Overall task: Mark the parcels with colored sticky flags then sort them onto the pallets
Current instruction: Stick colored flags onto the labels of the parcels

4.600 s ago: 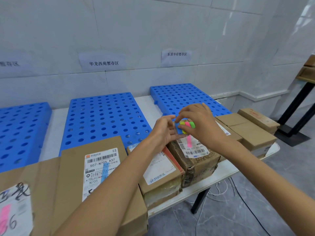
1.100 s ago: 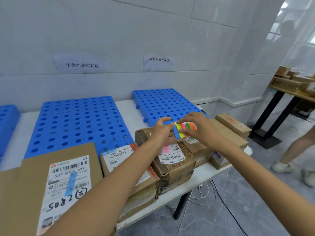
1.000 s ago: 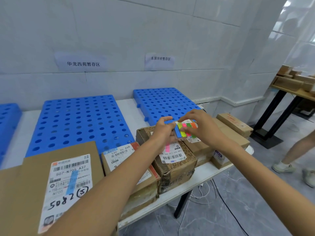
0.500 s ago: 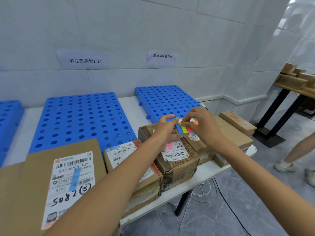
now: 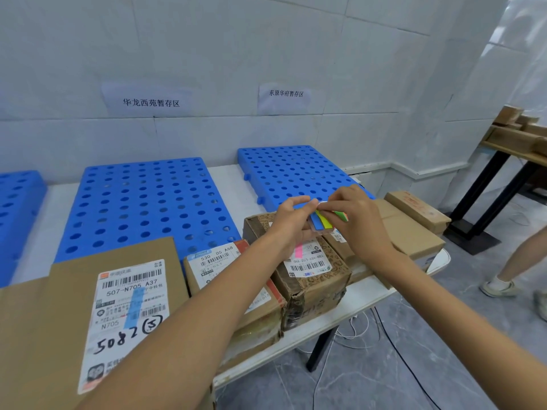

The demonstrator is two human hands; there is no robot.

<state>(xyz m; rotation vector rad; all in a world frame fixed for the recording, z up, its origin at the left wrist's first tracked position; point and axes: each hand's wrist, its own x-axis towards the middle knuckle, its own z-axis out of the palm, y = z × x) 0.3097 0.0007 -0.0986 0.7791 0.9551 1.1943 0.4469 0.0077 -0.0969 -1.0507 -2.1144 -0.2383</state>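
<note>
Both hands meet above the cardboard parcels on the white table (image 5: pixel 364 303). My left hand (image 5: pixel 291 217) holds a pad of coloured sticky flags (image 5: pixel 321 223), with blue, yellow and green strips showing. My right hand (image 5: pixel 355 220) pinches at the top of the pad. Below them sits a worn brown parcel (image 5: pixel 313 276) whose label carries a pink flag (image 5: pixel 299 250). A large flat parcel (image 5: pixel 118 306) at the front left bears a blue flag (image 5: pixel 134 306). Between them lies a parcel with a red-edged label (image 5: pixel 216 261).
Three blue perforated pallets lie along the tiled wall: left (image 5: pixel 17 208), middle (image 5: pixel 145 202), right (image 5: pixel 293 173). Paper signs hang above two of them. Plain parcels (image 5: pixel 414 229) fill the table's right end. Another person's leg (image 5: pixel 515 261) stands on the floor to the right, near a black-legged bench (image 5: pixel 503 179).
The camera has shifted to the right and nearer since the earliest frame. My right-hand fingers have moved from the side of the flag pad to its top edge; the left hand keeps holding the pad.
</note>
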